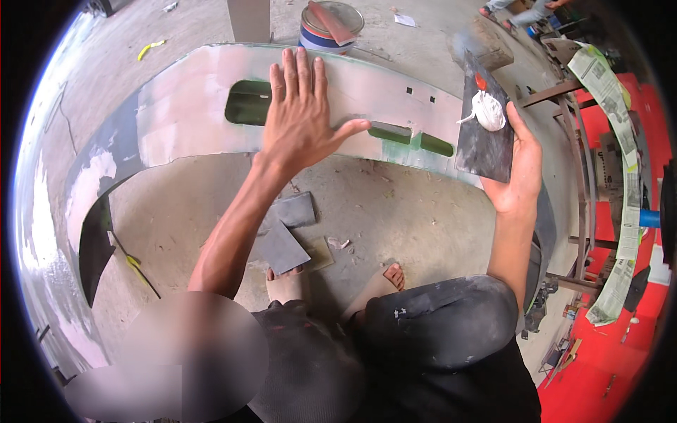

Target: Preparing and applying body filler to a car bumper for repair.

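A long curved car bumper [201, 92], patched in pink, white, green and grey, stretches across in front of me. My left hand [303, 113] lies flat on it with fingers spread, partly over a rectangular opening, and holds nothing. On the right, my right hand [520, 166] grips a dark flat board [486, 156] from its right edge and underside; some of those fingers are hidden behind it. A white lump of putty-like paste [488, 111] sits on the board, with a small red dab of paste [481, 81] at its upper end.
Beyond the bumper stands a paint can [310, 39] with a reddish-brown flat piece [331, 22] on top. Grey sheets [281, 248] lie on the floor near my feet. To the right are a metal rack [584, 183] and a curved part covered in newspaper [627, 176]. Another person [529, 14] is at the far right.
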A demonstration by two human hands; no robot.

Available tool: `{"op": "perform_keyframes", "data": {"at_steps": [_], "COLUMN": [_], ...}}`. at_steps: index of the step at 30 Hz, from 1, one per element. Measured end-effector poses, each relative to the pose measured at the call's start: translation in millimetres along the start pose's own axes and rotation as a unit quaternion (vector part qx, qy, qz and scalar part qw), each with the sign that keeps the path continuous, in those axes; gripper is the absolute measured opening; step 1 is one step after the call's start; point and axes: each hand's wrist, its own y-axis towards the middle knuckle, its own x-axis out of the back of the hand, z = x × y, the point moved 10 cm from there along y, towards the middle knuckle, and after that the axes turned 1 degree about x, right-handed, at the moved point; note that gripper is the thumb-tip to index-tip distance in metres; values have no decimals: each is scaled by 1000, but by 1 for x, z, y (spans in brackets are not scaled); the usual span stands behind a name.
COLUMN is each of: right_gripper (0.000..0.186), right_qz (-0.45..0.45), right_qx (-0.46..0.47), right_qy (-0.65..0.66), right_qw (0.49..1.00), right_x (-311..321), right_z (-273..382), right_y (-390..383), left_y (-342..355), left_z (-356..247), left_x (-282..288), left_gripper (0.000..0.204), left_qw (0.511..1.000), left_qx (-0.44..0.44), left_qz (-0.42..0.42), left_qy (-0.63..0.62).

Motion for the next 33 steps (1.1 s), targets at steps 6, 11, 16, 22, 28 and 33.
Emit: {"op": "perform_keyframes", "data": {"at_steps": [6, 11, 16, 22, 28, 33], "right_gripper": [33, 33, 33, 33, 35, 35], "right_qz": [41, 29, -13, -2, 23, 15], "right_qx": [-2, -12, 12, 30, 53, 57], "right_qy": [12, 20, 17, 32, 56, 47], "right_qw": [999, 999, 1000, 999, 997, 997], "right_x": [-9, -18, -4, 21, 24, 22], "right_z": [-5, -15, -6, 9, 19, 21], "right_y": [4, 8, 1, -4, -6, -11], "left_y": [3, 2, -13, -11, -6, 10], "left_z": [-46, -100, -78, 77, 63, -100], "left_x": [-14, -15, -20, 34, 6, -31], "left_gripper": [112, 105, 75, 60, 81, 101], "left_qw": [998, 981, 955, 1000, 989, 993], "left_qx": [-53, -169, -257, -2, 84, -83], "left_qz": [34, 76, 101, -7, -21, 66], "left_qy": [-7, -64, -109, -4, 116, 59]}}
